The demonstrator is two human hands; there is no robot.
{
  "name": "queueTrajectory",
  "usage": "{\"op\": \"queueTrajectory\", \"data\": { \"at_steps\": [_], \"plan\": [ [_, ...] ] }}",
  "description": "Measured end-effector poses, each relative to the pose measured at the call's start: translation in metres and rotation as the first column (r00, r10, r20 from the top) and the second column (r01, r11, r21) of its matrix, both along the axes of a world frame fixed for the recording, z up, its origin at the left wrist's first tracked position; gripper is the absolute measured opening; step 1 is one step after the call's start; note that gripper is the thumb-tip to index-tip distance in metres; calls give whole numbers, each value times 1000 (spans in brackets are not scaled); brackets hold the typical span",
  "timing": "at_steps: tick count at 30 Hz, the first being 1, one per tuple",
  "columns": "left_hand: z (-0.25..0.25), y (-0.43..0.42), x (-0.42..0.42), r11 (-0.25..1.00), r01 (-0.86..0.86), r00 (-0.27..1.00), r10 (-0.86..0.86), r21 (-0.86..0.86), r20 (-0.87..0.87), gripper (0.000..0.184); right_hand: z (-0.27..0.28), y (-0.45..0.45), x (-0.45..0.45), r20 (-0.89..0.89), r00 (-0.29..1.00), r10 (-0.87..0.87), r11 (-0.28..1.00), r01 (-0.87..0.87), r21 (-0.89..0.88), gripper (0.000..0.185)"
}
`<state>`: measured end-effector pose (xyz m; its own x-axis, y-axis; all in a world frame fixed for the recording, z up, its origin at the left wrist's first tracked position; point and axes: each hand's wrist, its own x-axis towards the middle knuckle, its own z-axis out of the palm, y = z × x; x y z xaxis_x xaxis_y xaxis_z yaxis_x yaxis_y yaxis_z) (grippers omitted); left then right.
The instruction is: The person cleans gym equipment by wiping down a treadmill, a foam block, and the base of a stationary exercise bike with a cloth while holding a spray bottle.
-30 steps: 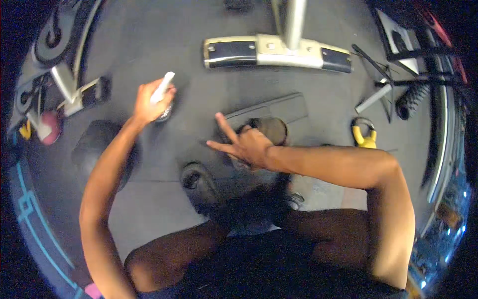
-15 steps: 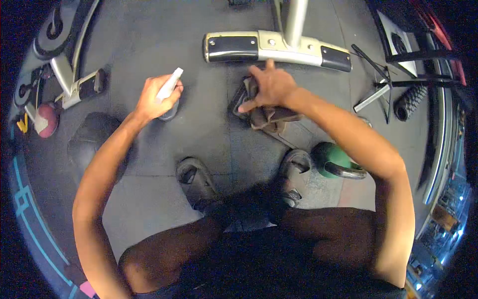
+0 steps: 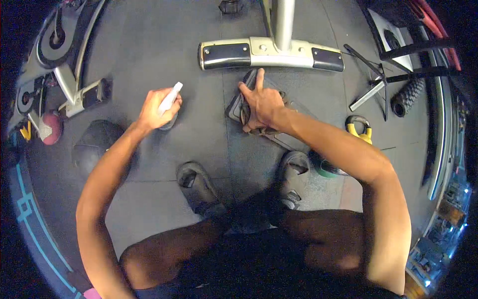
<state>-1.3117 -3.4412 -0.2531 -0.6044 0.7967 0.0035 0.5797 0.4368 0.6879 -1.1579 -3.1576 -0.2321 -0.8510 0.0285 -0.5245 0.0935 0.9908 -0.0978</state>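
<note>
My left hand (image 3: 157,108) is closed around a spray bottle (image 3: 171,99) with a white head; its darker lower part shows beneath my fingers. My right hand (image 3: 266,104) presses on a crumpled brown cloth (image 3: 246,113), two fingers stretched forward and the others curled onto it. Most of the cloth is hidden under the palm. Below the cloth lies a dark, flat, roughly rectangular object (image 3: 235,105) on the floor, partly covered by my hand and forearm; I cannot make out its exact kind.
A machine's silver-and-black foot (image 3: 274,55) stands just ahead. To the right are a yellow kettlebell (image 3: 366,133), a green kettlebell (image 3: 326,169) partly under my arm, and a black foam roller (image 3: 408,97). A black ball (image 3: 97,144) and a red ball (image 3: 51,128) lie left.
My right hand has come down onto the cloth and bunched it beneath the palm, uncovering more of the dark flat object. My left hand keeps the bottle. The view has shifted slightly.
</note>
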Motion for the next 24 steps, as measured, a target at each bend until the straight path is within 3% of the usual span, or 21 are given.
{"op": "queueTrajectory", "data": {
  "at_steps": [4, 7, 10, 11, 14, 19, 22, 24],
  "plan": [
    [7, 3, 3, 1000, 8, 1000, -9, -14, -16, 16, 18, -5, 10, -68, 997, 36, 982, -47, -180, 114],
    [12, 2, 8, 1000, 2, 999, -3, -31, -33, 16, 8, -10, 14, -242, 950, 199, 862, -287, -418, 106],
    [3, -1, 10, 999, 1, 999, -4, 50, 50, 15, -1, -27, 6, -104, 955, 277, 772, -286, -567, 103],
    [1, -1, 9, 996, 39, 999, -41, 79, 13, 13, 1, -35, 2, 9, 900, 436, 778, -372, -507, 100],
    [0, -3, 9, 998, 44, 999, -45, 43, 8, 14, -9, -50, 9, 110, 845, 524, 796, -440, -415, 97],
    [-1, -4, 9, 999, 2, 1000, -2, 41, 4, 17, -25, -49, 38, 276, 786, 554, 736, -308, -602, 105],
    [-5, -6, 10, 999, -7, 999, 5, 44, 32, 18, -28, -41, 37, 156, 819, 552, 708, -362, -606, 108],
    [-12, -6, 8, 999, -12, 999, 10, 34, 50, 19, -12, -46, 30, 172, 791, 587, 707, -398, -584, 114]
  ]
}}
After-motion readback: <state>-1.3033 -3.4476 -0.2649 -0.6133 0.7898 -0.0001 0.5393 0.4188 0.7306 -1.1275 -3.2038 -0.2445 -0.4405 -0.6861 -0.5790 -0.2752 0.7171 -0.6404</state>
